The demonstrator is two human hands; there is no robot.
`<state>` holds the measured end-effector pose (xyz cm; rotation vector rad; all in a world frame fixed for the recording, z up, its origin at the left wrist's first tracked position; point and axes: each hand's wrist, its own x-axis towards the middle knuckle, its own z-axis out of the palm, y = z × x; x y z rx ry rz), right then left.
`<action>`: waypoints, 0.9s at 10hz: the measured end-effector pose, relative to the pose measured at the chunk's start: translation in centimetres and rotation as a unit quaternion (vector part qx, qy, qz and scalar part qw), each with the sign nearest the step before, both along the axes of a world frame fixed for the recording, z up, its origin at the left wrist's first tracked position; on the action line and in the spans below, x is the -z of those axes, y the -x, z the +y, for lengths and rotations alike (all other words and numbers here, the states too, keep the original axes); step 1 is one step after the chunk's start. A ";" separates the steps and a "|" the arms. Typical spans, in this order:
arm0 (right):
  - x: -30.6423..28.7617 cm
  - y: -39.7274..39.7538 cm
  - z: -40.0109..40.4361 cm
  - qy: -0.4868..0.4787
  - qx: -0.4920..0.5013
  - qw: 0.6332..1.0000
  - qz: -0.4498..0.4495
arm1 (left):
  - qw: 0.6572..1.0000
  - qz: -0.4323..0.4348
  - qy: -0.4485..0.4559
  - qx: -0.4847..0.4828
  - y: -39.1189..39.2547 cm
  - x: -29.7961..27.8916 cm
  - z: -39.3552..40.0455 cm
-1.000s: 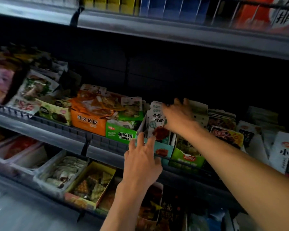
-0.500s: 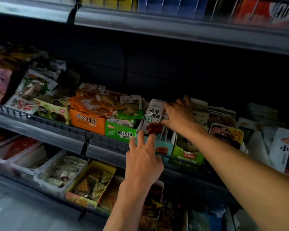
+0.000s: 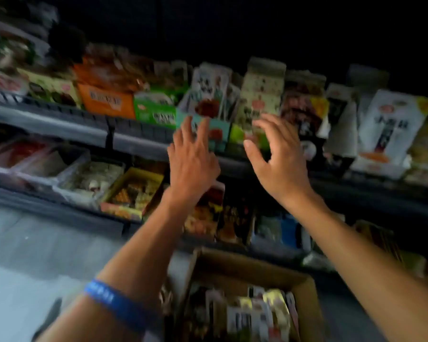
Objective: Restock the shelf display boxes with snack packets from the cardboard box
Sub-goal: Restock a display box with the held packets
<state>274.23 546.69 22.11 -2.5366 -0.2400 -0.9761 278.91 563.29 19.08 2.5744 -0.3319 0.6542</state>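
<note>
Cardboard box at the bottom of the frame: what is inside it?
The cardboard box holds snack packets standing on edge, mostly white and pale, blurred beyond reading. The box's lower part runs off the frame, and its dark left side cannot be made out.

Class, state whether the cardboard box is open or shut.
Open: the cardboard box has its top flaps spread, and snack packets show inside.

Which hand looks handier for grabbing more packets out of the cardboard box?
Probably the right hand. Both hands are empty and open before the shelf, but the packets in the cardboard box lie under the right forearm; the left hand would have to cross over.
</note>
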 end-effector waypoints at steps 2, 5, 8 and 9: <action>19.0 15.2 -5.2 -0.233 0.058 0.872 0.426 | 0.902 0.379 -0.064 0.198 6.5 8.7 -2.0; 34.3 23.8 -11.2 -0.108 0.142 0.764 0.621 | 0.702 0.613 -0.283 0.228 15.4 29.0 -1.8; 42.3 11.0 -11.4 0.106 -0.003 0.773 0.626 | 0.763 0.579 -0.210 0.197 15.3 41.7 -4.1; 45.0 10.9 -10.8 0.181 -0.037 0.724 0.664 | 0.748 0.607 -0.182 0.196 16.4 43.2 -3.9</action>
